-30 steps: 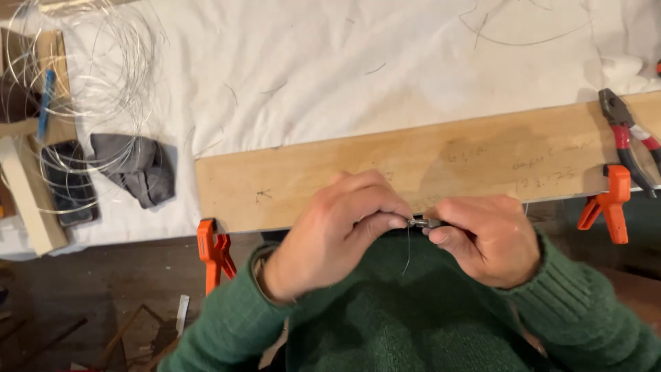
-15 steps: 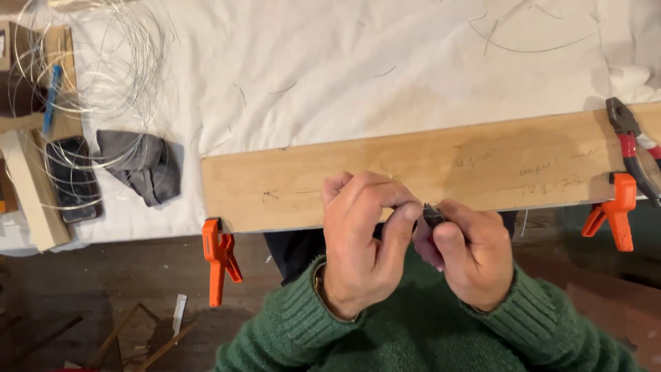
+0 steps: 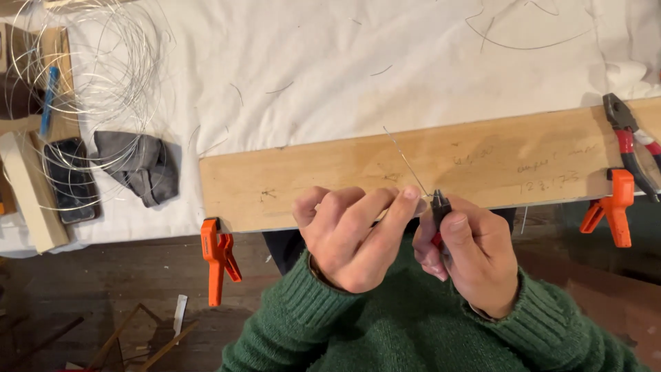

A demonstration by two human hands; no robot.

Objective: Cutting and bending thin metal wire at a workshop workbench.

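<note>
A white cloth covered most of the surface, creased and littered with short wire offcuts. Along its near edge lay a long pale wooden board, faintly pencilled, held down by an orange clamp at its left end and a second orange clamp near its right. Below the edge showed dark floor with a few loose wood sticks.

At the far left a large loose coil of silvery wire sprawled over the cloth, overlapping a dark phone and lying just beside a crumpled grey rag. A pale wood block sat at the left border. Red-handled pliers rested on the board's right end.

The person wore a green knitted sweater. The left hand had its grip curled, fingertip and thumb pinching a thin straight wire that slanted up over the board. The right hand was closed around small dark pliers, whose tip met the wire's lower end just above the board's near edge.
</note>
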